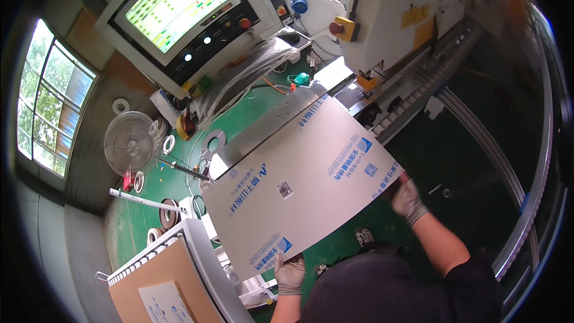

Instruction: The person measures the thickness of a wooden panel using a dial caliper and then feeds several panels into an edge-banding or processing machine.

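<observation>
A large pale flat board (311, 161) with blue print and a small square code label lies level in front of me. My left hand (289, 274), in a light work glove, grips its near edge with the thumb on top; the other fingers are partly hidden beneath. My right hand (408, 199), gloved too, is closed on the board's right-hand edge. The board's far edge lies along a grey metal guide plate (263, 125), and its far right corner is beside the white machine (394, 18).
A control screen (176, 6) stands at the far left, near a floor fan (130, 142) and several tape rolls (169, 212). A red stop button (336, 27) sits on the machine. At the near left is a brown-topped stand (164, 275) with a smaller board on it. A metal rail (520, 233) curves along the right.
</observation>
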### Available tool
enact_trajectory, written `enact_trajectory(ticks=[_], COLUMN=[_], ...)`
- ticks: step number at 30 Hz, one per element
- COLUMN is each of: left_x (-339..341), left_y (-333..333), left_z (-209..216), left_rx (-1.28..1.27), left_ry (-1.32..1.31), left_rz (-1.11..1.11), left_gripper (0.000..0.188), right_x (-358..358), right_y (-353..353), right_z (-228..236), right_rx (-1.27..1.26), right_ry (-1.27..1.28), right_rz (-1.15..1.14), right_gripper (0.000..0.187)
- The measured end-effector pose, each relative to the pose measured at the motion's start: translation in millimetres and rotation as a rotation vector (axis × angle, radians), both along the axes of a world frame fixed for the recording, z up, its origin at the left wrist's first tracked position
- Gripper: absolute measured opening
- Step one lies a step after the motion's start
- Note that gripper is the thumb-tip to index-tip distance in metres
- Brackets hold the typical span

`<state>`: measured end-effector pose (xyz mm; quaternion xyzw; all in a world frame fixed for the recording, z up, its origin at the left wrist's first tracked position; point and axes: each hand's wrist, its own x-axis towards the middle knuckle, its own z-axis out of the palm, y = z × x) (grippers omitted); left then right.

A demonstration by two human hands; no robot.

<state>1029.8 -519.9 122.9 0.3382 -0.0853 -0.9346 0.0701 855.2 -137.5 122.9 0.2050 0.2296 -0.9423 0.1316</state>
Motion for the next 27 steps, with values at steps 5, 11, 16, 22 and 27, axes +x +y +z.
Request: enact_trajectory(ticks=[5, 11, 16, 22, 27], left_x=[-24, -33, -98, -149, -193], left_y=[26, -1, 42, 122, 177], left_z=[25, 17, 26, 42, 55], left_rx=[0.039, -0.448, -1.291, -1.430, -1.373], left_ry=[0.031, -0.126, 0.241, 0.415, 0.501], left_rz=[-0.185, -0.992, -1.530, -1.826, -2.074], left_gripper=[0.047, 0.063, 0.060, 0.062, 0.079], right_x=[23, -11, -63, -109, -133], right_y=[-105, -104, -21, 66, 129], right_z=[-20, -32, -42, -45, -42], right_rx=[0.015, 0.333, 0.029, 0.096, 0.171], right_ry=[0.000, -0.305, -0.228, -0.094, -0.016], right_rz=[0.096, -0.316, -0.425, -0.444, -0.418], right_gripper=[0.051, 0.050, 0.047, 0.049, 0.054])
